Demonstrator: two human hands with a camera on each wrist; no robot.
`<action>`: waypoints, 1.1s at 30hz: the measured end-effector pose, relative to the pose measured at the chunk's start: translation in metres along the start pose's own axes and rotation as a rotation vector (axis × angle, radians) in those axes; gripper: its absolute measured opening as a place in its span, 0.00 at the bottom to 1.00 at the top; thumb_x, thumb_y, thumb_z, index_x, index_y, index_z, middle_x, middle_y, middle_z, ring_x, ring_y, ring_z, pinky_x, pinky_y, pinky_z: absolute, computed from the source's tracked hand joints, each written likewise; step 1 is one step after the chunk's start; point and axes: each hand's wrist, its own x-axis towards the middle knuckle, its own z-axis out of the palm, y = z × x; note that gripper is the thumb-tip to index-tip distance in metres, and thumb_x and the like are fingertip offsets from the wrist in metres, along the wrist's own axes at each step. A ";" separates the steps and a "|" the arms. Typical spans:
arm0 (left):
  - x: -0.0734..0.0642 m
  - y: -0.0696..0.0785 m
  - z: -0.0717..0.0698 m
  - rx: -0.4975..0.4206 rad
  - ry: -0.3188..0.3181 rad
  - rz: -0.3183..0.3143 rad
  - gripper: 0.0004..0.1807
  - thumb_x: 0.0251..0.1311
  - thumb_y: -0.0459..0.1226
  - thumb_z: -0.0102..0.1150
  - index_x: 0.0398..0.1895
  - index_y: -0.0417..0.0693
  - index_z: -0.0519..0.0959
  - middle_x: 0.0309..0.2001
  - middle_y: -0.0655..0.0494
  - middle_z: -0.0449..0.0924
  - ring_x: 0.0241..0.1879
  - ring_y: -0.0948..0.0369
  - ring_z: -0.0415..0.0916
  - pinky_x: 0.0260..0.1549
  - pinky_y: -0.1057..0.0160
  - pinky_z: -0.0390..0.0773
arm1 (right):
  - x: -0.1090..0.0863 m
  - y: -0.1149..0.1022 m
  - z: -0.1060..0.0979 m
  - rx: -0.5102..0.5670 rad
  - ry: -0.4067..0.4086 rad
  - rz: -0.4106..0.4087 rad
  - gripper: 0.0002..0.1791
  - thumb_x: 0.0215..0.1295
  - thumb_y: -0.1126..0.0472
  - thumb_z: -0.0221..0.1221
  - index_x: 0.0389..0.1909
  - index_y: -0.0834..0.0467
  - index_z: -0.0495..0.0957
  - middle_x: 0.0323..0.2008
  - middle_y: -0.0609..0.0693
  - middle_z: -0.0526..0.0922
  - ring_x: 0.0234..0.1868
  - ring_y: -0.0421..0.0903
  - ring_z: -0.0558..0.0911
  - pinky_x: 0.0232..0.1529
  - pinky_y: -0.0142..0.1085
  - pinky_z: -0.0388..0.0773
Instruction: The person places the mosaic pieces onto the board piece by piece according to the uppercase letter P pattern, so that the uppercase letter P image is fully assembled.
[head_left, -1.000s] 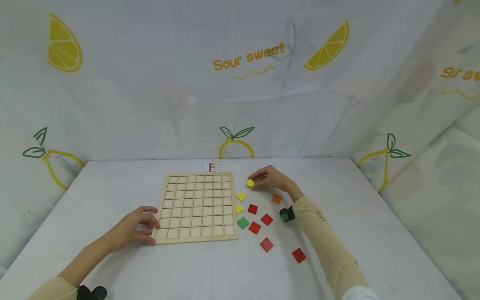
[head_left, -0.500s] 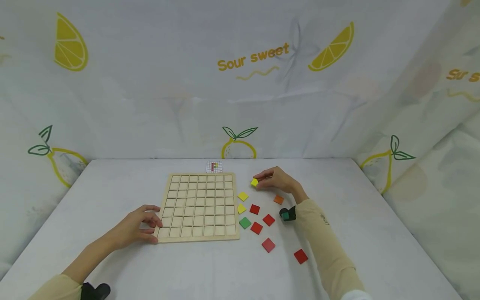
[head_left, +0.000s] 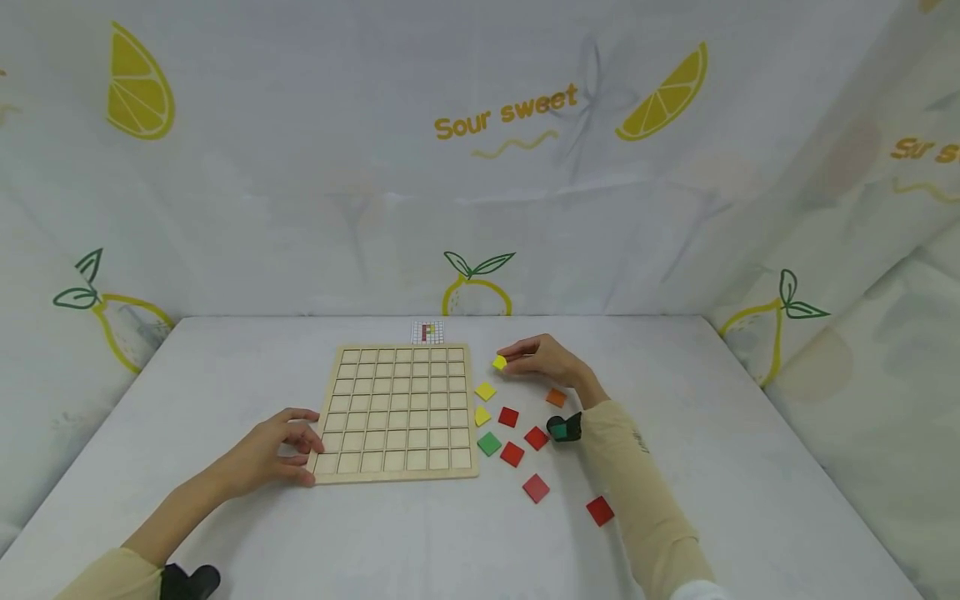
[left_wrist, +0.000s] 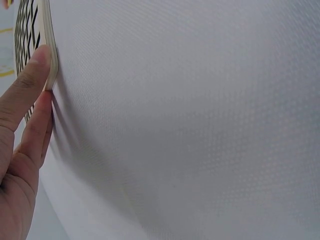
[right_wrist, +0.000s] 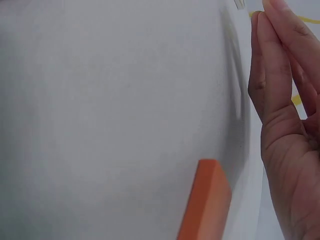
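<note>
Yellow shows at the fingertips of my right hand (head_left: 546, 360), which pinches a small yellow tile (head_left: 499, 363) beyond the far right part of a wooden grid board (head_left: 405, 478). In the right wrist view, the thumb and fingers come together at their tips. My left hand (head_left: 262, 454) rests its thumb and fingertips along the board's left edge, by the near corner; in the left wrist view its thumb (left_wrist: 36, 65) and fingers touch the rim. The board's cells hold no tiles. Two more yellow tiles (head_left: 485, 392) lie just right of the board.
A small pattern card (head_left: 428, 332) lies behind the board. Right of it are a green tile (head_left: 489, 443), several red tiles (head_left: 536, 438) and an orange tile (head_left: 556, 397) below my right hand. A lemon-print cloth (head_left: 337, 167) hangs behind the table.
Over the last half second my right hand, with the yellow tile, has moved slightly left towards the board. The left hand stays at the board's edge.
</note>
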 end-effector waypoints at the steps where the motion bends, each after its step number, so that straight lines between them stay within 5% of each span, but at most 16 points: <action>1: 0.000 0.000 0.000 0.000 -0.001 0.001 0.46 0.42 0.33 0.75 0.60 0.22 0.58 0.40 0.51 0.79 0.41 0.63 0.76 0.41 0.67 0.82 | 0.001 -0.001 0.001 0.000 0.000 0.001 0.21 0.59 0.62 0.66 0.54 0.62 0.79 0.52 0.55 0.81 0.46 0.43 0.79 0.47 0.30 0.79; 18: 0.005 0.002 0.000 0.061 0.014 0.009 0.30 0.42 0.35 0.76 0.47 0.29 0.74 0.49 0.42 0.73 0.43 0.63 0.75 0.40 0.68 0.82 | 0.024 -0.015 0.028 0.051 -0.025 -0.014 0.20 0.58 0.64 0.67 0.52 0.62 0.81 0.48 0.52 0.84 0.42 0.39 0.80 0.45 0.30 0.80; 28: 0.008 0.006 0.001 0.037 0.007 -0.006 0.38 0.42 0.33 0.76 0.55 0.24 0.66 0.43 0.49 0.78 0.42 0.61 0.75 0.40 0.67 0.82 | 0.038 -0.035 0.049 0.054 -0.047 -0.045 0.18 0.57 0.65 0.68 0.50 0.63 0.82 0.47 0.53 0.83 0.42 0.39 0.79 0.44 0.29 0.79; 33: 0.008 0.007 0.001 0.051 0.010 -0.002 0.33 0.42 0.33 0.75 0.50 0.26 0.70 0.46 0.46 0.77 0.44 0.58 0.76 0.40 0.68 0.82 | 0.045 -0.044 0.059 0.069 -0.062 -0.076 0.18 0.57 0.68 0.66 0.50 0.66 0.80 0.47 0.55 0.83 0.42 0.40 0.79 0.44 0.30 0.79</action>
